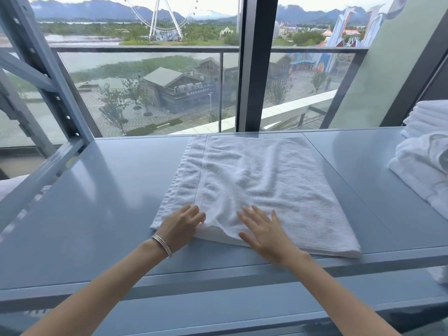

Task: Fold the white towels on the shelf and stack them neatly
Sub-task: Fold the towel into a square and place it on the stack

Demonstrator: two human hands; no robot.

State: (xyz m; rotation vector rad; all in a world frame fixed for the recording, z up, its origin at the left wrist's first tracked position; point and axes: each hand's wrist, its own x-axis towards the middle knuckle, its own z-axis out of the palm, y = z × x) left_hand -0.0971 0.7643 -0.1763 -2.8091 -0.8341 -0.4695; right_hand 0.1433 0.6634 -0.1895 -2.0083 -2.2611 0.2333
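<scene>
A white towel [261, 180], folded over once, lies flat in the middle of the grey-blue shelf [109, 190]. Its upper layer stops short of the left edge, leaving a strip of the lower layer showing. My left hand [181, 226], with bangles on the wrist, rests on the towel's near left corner, fingers bent at the edge of the upper layer. My right hand [264, 231] lies flat, fingers spread, on the near edge of the towel. A pile of white towels [426, 166] sits at the shelf's right end.
A stack of folded white towels [431, 115] stands at the far right behind the pile. The shelf's metal upright [48, 76] rises at the left. A large window with a black frame [254, 69] stands directly behind the shelf.
</scene>
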